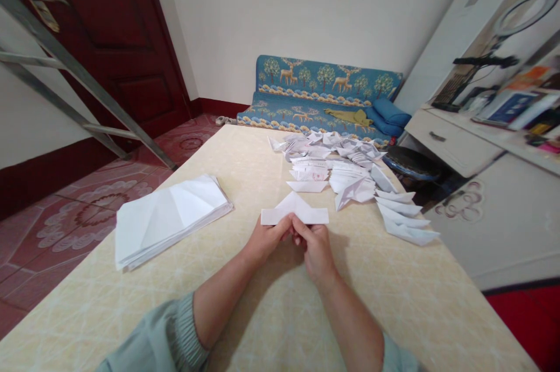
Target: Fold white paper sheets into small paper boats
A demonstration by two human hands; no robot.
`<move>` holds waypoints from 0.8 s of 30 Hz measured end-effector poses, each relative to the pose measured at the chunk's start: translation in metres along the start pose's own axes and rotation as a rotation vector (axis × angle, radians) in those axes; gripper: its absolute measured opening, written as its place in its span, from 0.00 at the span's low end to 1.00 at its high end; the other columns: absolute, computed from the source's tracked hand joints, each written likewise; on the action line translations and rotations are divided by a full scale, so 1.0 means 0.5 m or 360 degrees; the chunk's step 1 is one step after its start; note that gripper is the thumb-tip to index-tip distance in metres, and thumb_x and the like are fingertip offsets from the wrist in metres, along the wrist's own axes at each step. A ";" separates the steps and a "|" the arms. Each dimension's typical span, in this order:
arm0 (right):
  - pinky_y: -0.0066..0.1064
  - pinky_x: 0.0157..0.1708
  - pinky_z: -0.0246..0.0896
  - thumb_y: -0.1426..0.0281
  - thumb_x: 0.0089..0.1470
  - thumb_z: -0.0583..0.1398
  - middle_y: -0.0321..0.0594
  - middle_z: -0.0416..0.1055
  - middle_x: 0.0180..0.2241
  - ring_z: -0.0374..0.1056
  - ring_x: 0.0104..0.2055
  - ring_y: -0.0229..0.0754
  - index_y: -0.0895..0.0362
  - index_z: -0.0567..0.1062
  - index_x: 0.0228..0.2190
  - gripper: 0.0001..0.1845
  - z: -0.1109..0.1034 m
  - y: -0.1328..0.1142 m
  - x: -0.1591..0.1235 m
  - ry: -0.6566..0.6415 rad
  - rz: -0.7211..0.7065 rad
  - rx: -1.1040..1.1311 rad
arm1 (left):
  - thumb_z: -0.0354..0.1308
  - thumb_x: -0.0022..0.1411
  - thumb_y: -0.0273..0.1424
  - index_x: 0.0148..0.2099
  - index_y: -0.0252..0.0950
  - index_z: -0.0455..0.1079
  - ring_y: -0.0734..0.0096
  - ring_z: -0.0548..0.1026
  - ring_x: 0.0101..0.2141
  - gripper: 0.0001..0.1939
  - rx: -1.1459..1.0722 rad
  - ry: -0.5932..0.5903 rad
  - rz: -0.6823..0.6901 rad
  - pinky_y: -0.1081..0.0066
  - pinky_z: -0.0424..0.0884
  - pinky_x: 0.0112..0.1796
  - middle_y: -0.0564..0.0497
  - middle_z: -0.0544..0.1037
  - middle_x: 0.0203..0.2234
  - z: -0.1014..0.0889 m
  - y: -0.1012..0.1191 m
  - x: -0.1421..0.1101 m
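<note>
Both hands hold one folded sheet of white paper (294, 206), shaped like a hat with a peak on top and a flat band along its lower edge. My left hand (270, 236) grips it left of the middle, thumb on the near face. My right hand (314, 239) grips it right of the middle, and the two thumb tips meet at the lower edge. The other fingers are behind or under the paper, partly hidden. Just beyond the hands lie several folded paper boats (307, 186), many packed together, with another row of paper boats (405, 217) to the right.
A stack of white paper sheets (172, 214) lies on the table (245, 168) to the left. Past the far edge stands a blue patterned sofa (324, 92). A metal ladder (91, 80) leans at the left, and a black round stool (411, 163) is beside the white cabinet (503, 209).
</note>
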State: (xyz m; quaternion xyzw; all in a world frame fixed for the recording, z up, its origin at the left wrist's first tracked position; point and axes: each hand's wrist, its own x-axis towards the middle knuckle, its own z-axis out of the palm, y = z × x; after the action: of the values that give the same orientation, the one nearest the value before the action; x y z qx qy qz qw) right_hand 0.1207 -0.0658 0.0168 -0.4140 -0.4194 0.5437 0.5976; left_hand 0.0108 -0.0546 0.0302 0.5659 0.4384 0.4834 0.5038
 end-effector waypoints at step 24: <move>0.25 0.16 0.53 0.60 0.48 0.58 0.37 0.69 0.17 0.60 0.15 0.33 0.61 0.72 0.21 0.16 -0.037 -0.012 0.015 0.0398 -0.0011 0.0204 | 0.45 0.60 0.47 0.22 0.32 0.68 0.78 0.60 0.16 0.26 -0.0136 0.0193 -0.0096 0.76 0.54 0.21 0.55 0.65 0.11 -0.029 -0.024 0.022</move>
State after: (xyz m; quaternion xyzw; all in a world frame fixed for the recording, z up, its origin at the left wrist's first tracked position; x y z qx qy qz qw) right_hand 0.1407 -0.0596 0.0173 -0.4382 -0.3075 0.5114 0.6723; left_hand -0.0022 -0.0405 0.0195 0.5003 0.4639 0.5197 0.5142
